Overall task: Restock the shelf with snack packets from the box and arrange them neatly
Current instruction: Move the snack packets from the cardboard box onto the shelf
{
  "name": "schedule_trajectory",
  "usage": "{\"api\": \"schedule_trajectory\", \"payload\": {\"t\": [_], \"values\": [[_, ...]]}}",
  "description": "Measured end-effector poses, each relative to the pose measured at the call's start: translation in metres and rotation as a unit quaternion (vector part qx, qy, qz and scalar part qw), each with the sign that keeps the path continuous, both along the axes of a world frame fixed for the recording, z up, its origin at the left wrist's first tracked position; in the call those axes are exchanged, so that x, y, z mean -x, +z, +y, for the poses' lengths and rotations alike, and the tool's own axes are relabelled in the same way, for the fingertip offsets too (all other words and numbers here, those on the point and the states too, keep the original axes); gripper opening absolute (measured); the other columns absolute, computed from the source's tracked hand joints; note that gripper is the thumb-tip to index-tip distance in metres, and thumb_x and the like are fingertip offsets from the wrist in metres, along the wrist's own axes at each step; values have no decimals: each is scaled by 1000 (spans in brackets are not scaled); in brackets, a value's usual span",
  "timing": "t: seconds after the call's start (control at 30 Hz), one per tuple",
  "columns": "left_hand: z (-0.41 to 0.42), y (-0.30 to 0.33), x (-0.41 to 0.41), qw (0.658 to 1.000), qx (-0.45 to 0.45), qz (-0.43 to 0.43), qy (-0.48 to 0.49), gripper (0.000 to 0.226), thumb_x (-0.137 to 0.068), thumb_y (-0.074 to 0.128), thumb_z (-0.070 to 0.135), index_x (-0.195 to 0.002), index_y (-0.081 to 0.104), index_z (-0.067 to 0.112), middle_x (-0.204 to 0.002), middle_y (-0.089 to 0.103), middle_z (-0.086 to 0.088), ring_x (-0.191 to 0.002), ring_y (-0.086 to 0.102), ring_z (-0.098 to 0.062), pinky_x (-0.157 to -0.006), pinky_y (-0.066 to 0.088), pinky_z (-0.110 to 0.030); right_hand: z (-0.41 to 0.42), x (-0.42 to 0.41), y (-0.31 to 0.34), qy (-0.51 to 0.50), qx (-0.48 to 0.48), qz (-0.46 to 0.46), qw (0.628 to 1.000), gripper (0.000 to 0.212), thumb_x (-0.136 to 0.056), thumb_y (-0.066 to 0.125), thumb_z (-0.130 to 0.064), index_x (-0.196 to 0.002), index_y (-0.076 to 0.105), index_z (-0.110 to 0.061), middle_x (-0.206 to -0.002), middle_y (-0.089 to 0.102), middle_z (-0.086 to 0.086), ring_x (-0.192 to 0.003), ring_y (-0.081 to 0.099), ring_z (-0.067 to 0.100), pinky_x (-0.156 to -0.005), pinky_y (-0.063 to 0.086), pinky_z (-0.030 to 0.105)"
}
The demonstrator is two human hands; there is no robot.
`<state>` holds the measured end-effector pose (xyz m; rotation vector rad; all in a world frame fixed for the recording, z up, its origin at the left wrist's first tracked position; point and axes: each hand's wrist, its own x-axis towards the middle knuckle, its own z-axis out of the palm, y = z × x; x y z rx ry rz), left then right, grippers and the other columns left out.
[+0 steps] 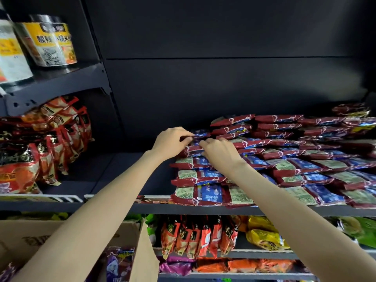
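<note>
Both hands work at the dark metal shelf (154, 208): the left hand (172, 141) pinches a crinkly red-and-blue foil snack packet (200, 132) atop the stack, while the right hand (220, 152) has its grip curled on the same stack, on what I cannot tell.

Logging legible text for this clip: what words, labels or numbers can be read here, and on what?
"酸辣": yellow-labelled tub on the upper left shelf; the rest of its line is blurred.
Red and blue snack packets: blue panel print, too blurred to read.
Cardboard box: brown marking, unreadable.
Purple packet in the box: blurred.
Red packets on the left: lettering unreadable.
</note>
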<state>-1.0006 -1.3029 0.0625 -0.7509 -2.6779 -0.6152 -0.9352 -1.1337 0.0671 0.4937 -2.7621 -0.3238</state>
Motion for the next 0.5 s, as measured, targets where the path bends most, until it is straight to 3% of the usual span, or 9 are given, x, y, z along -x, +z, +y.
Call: {"api": "schedule_trajectory", "payload": {"t": [0.1,0.2,0.33,0.43,0.5], "values": [[-3,0,-1,994,-36,-100,-14,32,-99,45,30,-129,57,26,-131,56,3,-120,50,-15,-97,43,-36,-1,10,1,-53,-2,1,999,23,-93,53,-10,-116,55,-12,-112,61,5,-95,63,24,-88,41,30],[8,1,-5,988,-33,-147,-24,39,-101,40,31,-138,46,24,-144,44,-1,-132,39,-18,-105,34,-31,0,12,0,-76,-1,4,997,21,-94,53,-17,-113,60,-16,-110,62,3,-98,62,24,-96,37,35],[20,0,-8,989,32,-143,-16,44,-102,37,32,-145,35,24,-150,35,-3,-136,34,-20,-106,33,-32,8,6,-5,-71,76,45,994,28,-95,49,-28,-117,62,-15,-113,64,4,-107,57,25,-98,35,38],[16,1,-11,991,78,-112,7,48,-101,34,36,-148,26,26,-153,30,2,-139,27,-18,-108,32,-44,10,-3,-3,-37,155,115,980,26,-92,53,-22,-112,67,-12,-105,69,7,-100,61,28,-91,40,41],[10,3,-17,994,70,-80,16,49,-101,35,35,-148,26,25,-153,30,4,-140,24,-16,-110,29,-45,8,-10,1,-3,198,162,967,22,-87,61,-16,-106,70,-10,-98,71,8,-95,63,29,-86,45,42]]}}
